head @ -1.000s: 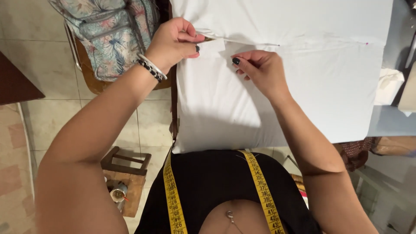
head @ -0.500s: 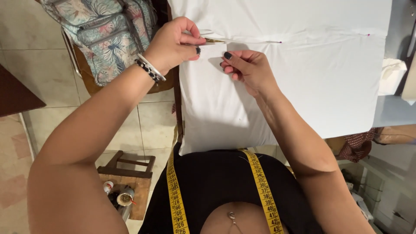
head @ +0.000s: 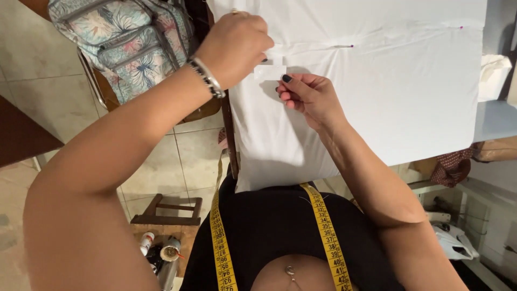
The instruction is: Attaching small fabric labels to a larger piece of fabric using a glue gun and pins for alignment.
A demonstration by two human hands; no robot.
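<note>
A small white rectangular tag (head: 269, 71) sits upper centre of the frame, pinched at its right end by the right hand (head: 308, 96), thumb and forefinger pressed together on it. The left hand (head: 237, 46) curls closed over the tag's top edge; what its fingertips grip I cannot tell. Half a second ago both hands were higher, at the fold of the white fabric (head: 377, 91). A floral bag (head: 124, 40) rests upper left above the tiled floor (head: 161, 167).

A floral bag (head: 121, 40) on a chair, thread spools (head: 161, 253) on the tiled floor (head: 156, 167)
</note>
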